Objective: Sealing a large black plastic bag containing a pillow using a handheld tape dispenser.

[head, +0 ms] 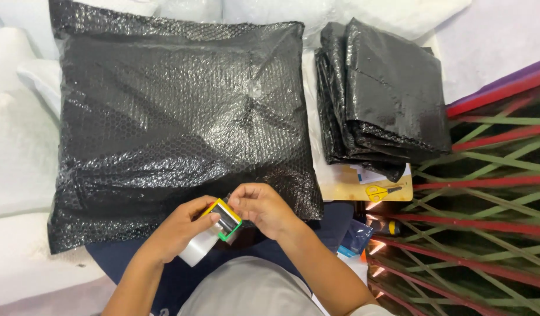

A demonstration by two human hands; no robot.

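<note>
Black bubble-wrapped parcel (pixel 182 123) sits just past your fingers, w/ folded black bags (pixel 384 93) off to their right. Your left hand (pixel 179 231) is wrapped round the tape dispenser (pixel 214 231); right hand (pixel 261 208) fingertips pinch its top end. White padding (pixel 18 146) underneath, striped mat (pixel 492 205) far right.

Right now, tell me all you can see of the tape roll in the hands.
The tape roll looks like clear, glossy packing tape on a small dispenser with yellow and green edges and a dark middle. It is held tilted over the lap, at the near edge of the black bubble-wrapped parcel. The left hand cups the roll; the right hand pinches the dispenser's top.
</note>
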